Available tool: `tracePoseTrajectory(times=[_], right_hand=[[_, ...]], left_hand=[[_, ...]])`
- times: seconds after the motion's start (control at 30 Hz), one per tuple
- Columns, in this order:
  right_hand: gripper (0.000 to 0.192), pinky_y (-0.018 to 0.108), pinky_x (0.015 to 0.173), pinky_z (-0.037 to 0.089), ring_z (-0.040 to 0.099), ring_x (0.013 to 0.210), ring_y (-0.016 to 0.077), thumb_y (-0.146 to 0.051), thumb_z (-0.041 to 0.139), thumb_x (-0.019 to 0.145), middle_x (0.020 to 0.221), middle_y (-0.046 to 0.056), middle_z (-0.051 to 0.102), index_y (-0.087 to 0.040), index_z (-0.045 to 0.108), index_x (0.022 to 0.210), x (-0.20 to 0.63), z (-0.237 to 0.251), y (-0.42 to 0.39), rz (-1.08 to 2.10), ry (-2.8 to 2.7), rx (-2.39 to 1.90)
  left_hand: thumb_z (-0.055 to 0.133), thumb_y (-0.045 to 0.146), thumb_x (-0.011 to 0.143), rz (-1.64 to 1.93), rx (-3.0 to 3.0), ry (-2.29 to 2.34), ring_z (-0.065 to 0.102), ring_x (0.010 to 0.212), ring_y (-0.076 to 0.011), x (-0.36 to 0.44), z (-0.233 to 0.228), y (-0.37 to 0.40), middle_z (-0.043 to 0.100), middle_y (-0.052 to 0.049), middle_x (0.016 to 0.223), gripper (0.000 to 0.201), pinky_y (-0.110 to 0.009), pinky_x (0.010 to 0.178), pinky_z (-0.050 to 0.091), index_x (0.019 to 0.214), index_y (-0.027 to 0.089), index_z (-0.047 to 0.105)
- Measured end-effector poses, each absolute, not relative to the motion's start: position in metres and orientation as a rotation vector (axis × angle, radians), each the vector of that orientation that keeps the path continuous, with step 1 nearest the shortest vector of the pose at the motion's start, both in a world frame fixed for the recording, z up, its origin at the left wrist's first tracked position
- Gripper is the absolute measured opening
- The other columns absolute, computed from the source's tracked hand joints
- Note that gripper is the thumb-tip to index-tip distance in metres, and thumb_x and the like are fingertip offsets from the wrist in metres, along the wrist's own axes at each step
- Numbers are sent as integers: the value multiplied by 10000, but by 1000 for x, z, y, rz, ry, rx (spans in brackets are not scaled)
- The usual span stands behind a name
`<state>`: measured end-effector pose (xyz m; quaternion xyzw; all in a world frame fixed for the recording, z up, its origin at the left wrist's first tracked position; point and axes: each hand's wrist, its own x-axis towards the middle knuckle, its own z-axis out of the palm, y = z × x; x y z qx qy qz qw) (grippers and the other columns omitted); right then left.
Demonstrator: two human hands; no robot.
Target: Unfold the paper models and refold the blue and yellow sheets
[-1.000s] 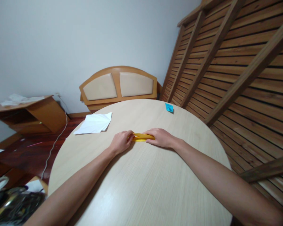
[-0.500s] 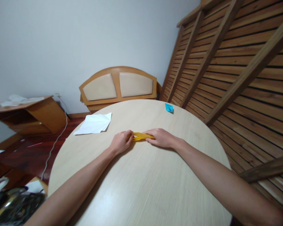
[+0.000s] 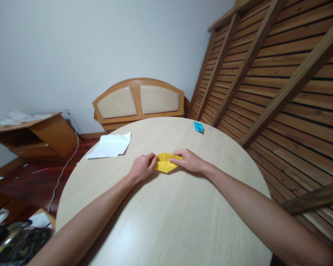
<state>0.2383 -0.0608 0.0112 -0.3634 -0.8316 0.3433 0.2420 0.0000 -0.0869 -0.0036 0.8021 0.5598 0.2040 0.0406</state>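
A: What are the hands doing?
B: Left hand (image 3: 141, 167) and right hand (image 3: 187, 161) are pinching the ends of the yellow paper (image 3: 164, 165), mid-worktop (image 3: 166, 221).
A: Anything near?
B: White sheet (image 3: 110, 146) at 10 o'clock, blue piece (image 3: 199, 127) at 1.

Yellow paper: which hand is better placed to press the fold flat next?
Probably right. The right hand lies over the yellow paper from above; the left hand only pinches its left end.
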Motion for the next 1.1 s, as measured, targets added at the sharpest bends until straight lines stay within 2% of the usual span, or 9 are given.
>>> tracePoseTrajectory(times=[0.13, 0.2, 0.3, 0.37, 0.5, 0.63, 0.9, 1.03, 1.1], right_hand=[[335, 227, 514, 330, 492, 580, 117, -421, 549, 897, 671, 6, 604, -124, 702, 870, 238, 5, -59, 1124, -2223, -1047], [321, 224, 485, 318, 467, 526, 106, -409, 544, 892, 615, -11, 576, -127, 693, 860, 239, 2, -57, 1195, -2206, -1074], [281, 217, 472, 329, 476, 505, 101, -369, 552, 876, 601, -9, 579, -127, 683, 819, 240, -2, -55, 1223, -2185, -1110], [267, 214, 464, 338, 489, 503, 101, -356, 554, 871, 619, -1, 598, -128, 682, 814, 241, -2, -54, 1230, -2170, -1135], [257, 215, 451, 328, 493, 488, 100, -355, 571, 863, 624, 3, 621, -133, 688, 807, 243, -1, -55, 1166, -2186, -1227], [297, 230, 461, 318, 532, 503, 120, -394, 571, 882, 613, 17, 650, -141, 703, 803, 244, 0, -56, 1005, -2246, -1350], [350, 296, 654, 423, 666, 790, 233, -516, 585, 897, 870, 99, 743, -200, 733, 870, 246, 6, -53, 287, -2325, -1675], [224, 325, 827, 460, 650, 953, 239, -345, 599, 914, 1024, 106, 724, -174, 708, 1008, 244, 9, -56, 126, -2376, -1421], [227, 349, 927, 443, 620, 1046, 240, -288, 576, 934, 1103, 116, 707, -159, 698, 1076, 240, 8, -59, 120, -2441, -1191]], left_hand=[[381, 388, 1009, 563, 2467, 1723, 678, 757, -201, -1, -4, -88, 740, -66, 859, 359, -289, 666, 456, 958, 197, 681], [411, 364, 1000, 661, 2519, 1667, 685, 941, -222, -1, -4, -88, 736, -83, 1052, 309, -323, 809, 507, 1105, 200, 652], [471, 306, 976, 864, 2694, 1449, 593, 1191, -235, -2, -5, -89, 644, -112, 1287, 315, -379, 1017, 475, 1247, 192, 584], [481, 264, 970, 880, 2804, 1255, 577, 1206, -230, -1, -6, -89, 619, -120, 1317, 302, -389, 1028, 479, 1242, 192, 591], [466, 211, 972, 660, 2874, 964, 616, 1159, -210, 0, -11, -88, 653, -98, 1290, 305, -375, 987, 519, 1235, 212, 621], [464, 268, 994, 548, 2830, 938, 626, 1180, -211, 1, -14, -88, 666, -85, 1300, 315, -376, 1017, 514, 1254, 218, 634], [461, 279, 1001, 504, 2839, 950, 618, 1181, -214, 2, -9, -88, 659, -93, 1308, 307, -387, 1020, 499, 1230, 230, 660], [463, 279, 1001, 478, 2858, 978, 613, 1163, -218, 2, -8, -88, 661, -95, 1293, 301, -387, 1017, 489, 1211, 218, 669], [455, 276, 1003, 476, 2861, 976, 611, 1156, -217, 2, -8, -87, 662, -97, 1287, 303, -385, 1017, 488, 1205, 211, 671]])
